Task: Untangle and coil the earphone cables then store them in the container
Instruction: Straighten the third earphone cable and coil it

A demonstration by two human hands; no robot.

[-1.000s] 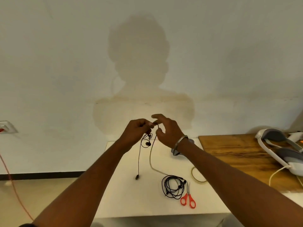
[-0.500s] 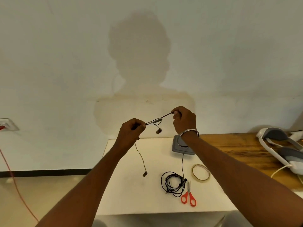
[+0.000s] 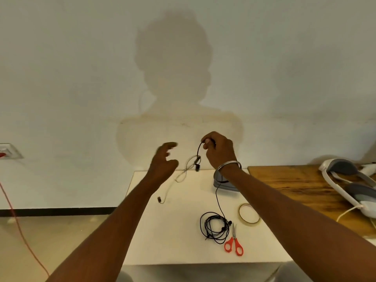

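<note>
My right hand (image 3: pixel 218 151) is raised above the white table (image 3: pixel 173 231) and pinches a black earphone cable (image 3: pixel 198 151) near its top. From there the cable hangs in a blurred loop with a small dark piece at its lower end, and one earbud (image 3: pixel 159 199) dangles low on the left. My left hand (image 3: pixel 164 161) hovers beside the loop with fingers spread, holding nothing. A second black earphone cable (image 3: pixel 213 227) lies in a loose tangle on the table. A grey container (image 3: pixel 223 183) stands behind my right wrist, partly hidden.
A roll of clear tape (image 3: pixel 249 213) and red-handled scissors (image 3: pixel 234 244) lie beside the tangle. To the right is a wooden table (image 3: pixel 295 184) with a white and grey headset (image 3: pixel 350 184). A wall socket (image 3: pixel 8 151) and an orange cord (image 3: pixel 18 224) are on the left.
My left hand has let go of the cable and opened. The stretch of cable held taut between both hands has gone slack and now hangs from my right hand alone.
</note>
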